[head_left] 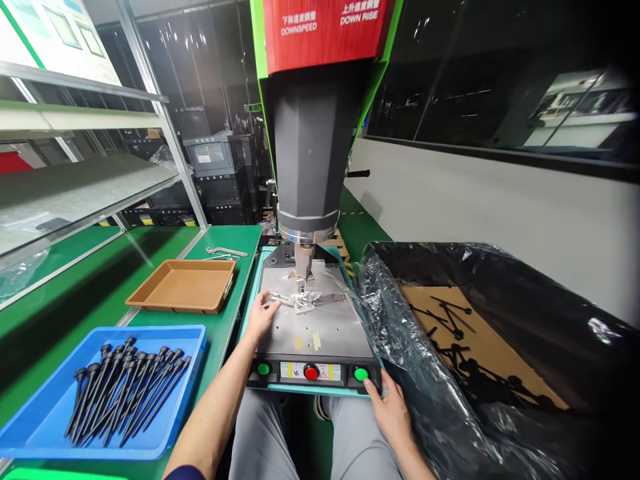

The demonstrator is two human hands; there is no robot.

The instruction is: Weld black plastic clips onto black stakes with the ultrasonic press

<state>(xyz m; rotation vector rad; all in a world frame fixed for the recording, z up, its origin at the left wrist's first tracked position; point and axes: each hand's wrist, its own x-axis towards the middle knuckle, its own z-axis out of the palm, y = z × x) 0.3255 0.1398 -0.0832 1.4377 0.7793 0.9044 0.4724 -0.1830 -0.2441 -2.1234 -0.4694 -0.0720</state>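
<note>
My left hand (261, 317) is at the left end of a fixture (305, 301) partly covered in clear film, on the machine's grey metal plate (290, 333). Its thumb and forefinger close around that end; anything between them is too small to make out. Directly above the fixture, the press's metal tool head (304, 260) comes down close to it. My right hand (393, 405) rests at the right corner of the control panel, thumb by the right green button (361, 374), fingers spread along the side. A red button (311, 372) and another green button (263, 368) share this panel.
On the green bench at left are a blue tray (187, 400) with several black long-stemmed parts (127, 390), a brown tray (180, 287) and a wrench (227, 252). At right, a large bin lined with black plastic (400, 340) holds cardboard (495, 340) and more black parts.
</note>
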